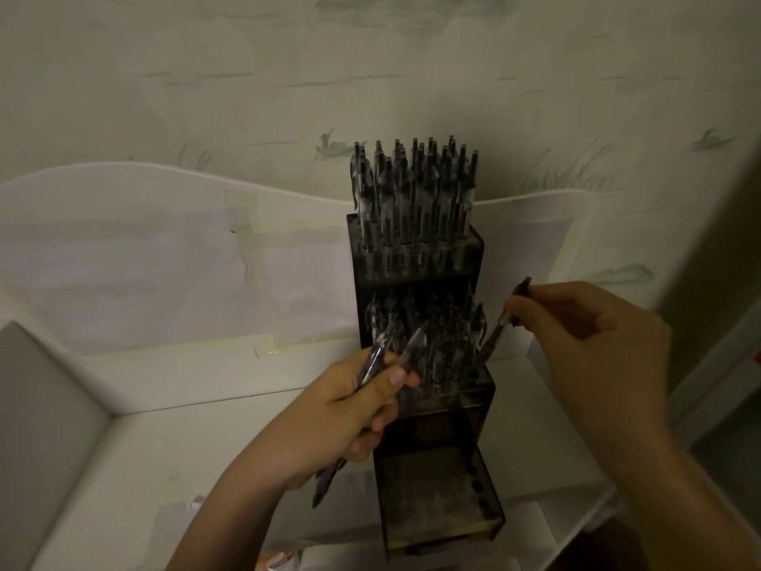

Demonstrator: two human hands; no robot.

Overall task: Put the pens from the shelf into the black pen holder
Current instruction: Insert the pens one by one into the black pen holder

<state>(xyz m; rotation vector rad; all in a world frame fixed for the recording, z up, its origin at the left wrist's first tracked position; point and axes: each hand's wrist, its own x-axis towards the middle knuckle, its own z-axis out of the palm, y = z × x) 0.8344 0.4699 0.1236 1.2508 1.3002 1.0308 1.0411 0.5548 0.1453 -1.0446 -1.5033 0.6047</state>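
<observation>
Left hand (350,410) curled in a grip, right hand (584,335) pinching, forearms raised.

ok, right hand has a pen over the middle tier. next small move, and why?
Probably lower it. The right hand pinches a pen by its upper end, tilted, its tip at the middle tier of the black pen holder, seemingly near a hole. Straightening and easing it down should seat it; the left hand holds more pens waiting.
</observation>
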